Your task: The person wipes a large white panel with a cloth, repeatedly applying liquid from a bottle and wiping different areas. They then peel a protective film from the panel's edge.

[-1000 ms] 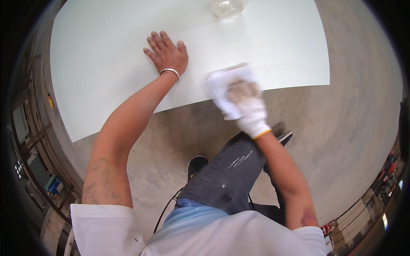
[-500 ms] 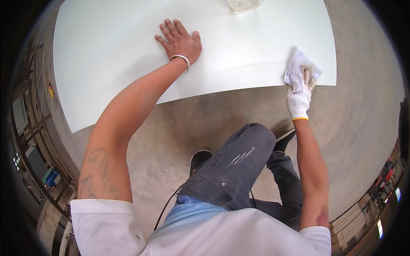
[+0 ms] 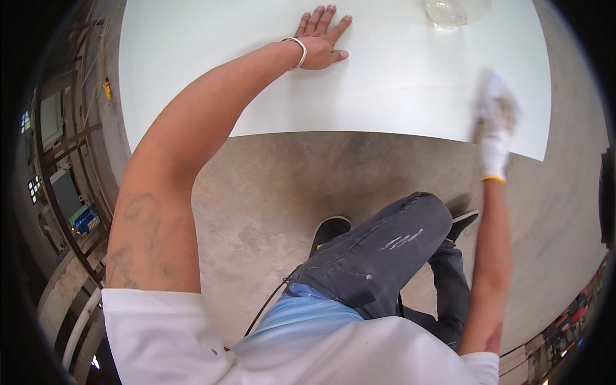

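A large pale white sheet (image 3: 398,96) with a smooth surface spreads out in front of me. My left hand (image 3: 321,42), bare and with a bangle at the wrist, lies flat on it with the fingers spread. Near the sheet's right front corner, my right hand (image 3: 495,131) in a white knitted glove with a yellow cuff presses a white cloth (image 3: 494,86) onto the surface. Motion blurs the cloth and the gloved fingers. Beyond, close to the top edge of the view, sits a clear see-through container (image 3: 447,11), partly cut off.
Below the sheet's front edge is a concrete floor (image 3: 250,205), where my shoes stand. Metal frames (image 3: 64,138) line the left side, with a small yellow and red object (image 3: 108,88) near them. Assorted items (image 3: 574,317) lie at the lower right.
The view has shifted, so the sheet sits further right in it. My left hand has turned, its fingers now angled to the right. The gloved hand is now blurred as it moves with the cloth.
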`<action>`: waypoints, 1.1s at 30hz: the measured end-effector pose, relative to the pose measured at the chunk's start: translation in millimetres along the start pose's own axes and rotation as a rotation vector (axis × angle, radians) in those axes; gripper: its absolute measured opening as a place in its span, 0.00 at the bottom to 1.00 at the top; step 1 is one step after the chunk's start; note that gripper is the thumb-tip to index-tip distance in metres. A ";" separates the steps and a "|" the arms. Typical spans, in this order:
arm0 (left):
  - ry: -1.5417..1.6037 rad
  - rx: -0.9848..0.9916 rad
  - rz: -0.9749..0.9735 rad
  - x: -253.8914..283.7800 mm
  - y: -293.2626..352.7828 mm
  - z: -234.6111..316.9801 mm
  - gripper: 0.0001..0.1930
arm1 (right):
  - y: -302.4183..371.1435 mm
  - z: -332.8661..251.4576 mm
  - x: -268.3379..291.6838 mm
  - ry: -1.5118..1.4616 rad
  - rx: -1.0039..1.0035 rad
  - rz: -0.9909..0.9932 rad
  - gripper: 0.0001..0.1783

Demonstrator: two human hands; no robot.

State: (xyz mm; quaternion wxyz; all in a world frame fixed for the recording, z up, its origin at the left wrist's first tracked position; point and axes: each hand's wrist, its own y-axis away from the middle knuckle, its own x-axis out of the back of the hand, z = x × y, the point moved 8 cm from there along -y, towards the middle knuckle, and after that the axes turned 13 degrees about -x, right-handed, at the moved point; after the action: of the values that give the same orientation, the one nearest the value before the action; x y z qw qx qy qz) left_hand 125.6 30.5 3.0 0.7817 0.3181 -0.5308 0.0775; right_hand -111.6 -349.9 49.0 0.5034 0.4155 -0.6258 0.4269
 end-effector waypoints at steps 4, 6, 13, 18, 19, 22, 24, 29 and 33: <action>0.032 0.006 0.019 -6.9 -10.2 5.4 0.43 | -6.1 27.7 37.6 0.040 -0.536 0.185 0.29; -0.024 0.047 -0.067 -0.6 -2.4 4.9 0.39 | 18.0 -88.0 19.9 -0.269 -0.268 0.112 0.30; 0.118 -0.026 -0.227 21.9 -0.7 6.0 0.36 | 60.5 -186.0 -22.1 -0.214 0.417 -0.300 0.29; 0.023 -0.009 -0.134 12.4 -7.8 10.9 0.39 | 23.5 89.1 19.7 -0.342 -0.369 -0.052 0.25; 0.012 -0.014 -0.135 9.8 -8.9 12.8 0.39 | 36.8 118.7 13.4 -0.500 -0.632 -0.008 0.25; -0.045 0.016 -0.150 8.5 -6.6 13.9 0.43 | 74.2 47.8 -19.1 -0.819 -0.523 0.017 0.27; -0.121 0.057 -0.182 9.8 -5.0 15.4 0.45 | 90.6 -81.4 -28.7 -0.248 0.042 -0.031 0.30; -0.051 0.063 -0.234 21.4 -1.7 15.2 0.50 | 90.8 -319.5 -8.8 -0.396 0.480 -0.240 0.30; -0.008 0.074 -0.255 29.8 -2.3 16.7 0.53 | 98.5 -433.2 -12.6 -0.480 0.680 -0.362 0.29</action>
State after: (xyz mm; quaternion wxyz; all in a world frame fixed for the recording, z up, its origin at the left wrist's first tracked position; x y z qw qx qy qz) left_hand 126.3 12.5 32.2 0.7708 0.4119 -0.4859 -0.0044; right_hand -84.1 92.6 80.8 0.2456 0.7472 -0.4664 0.4048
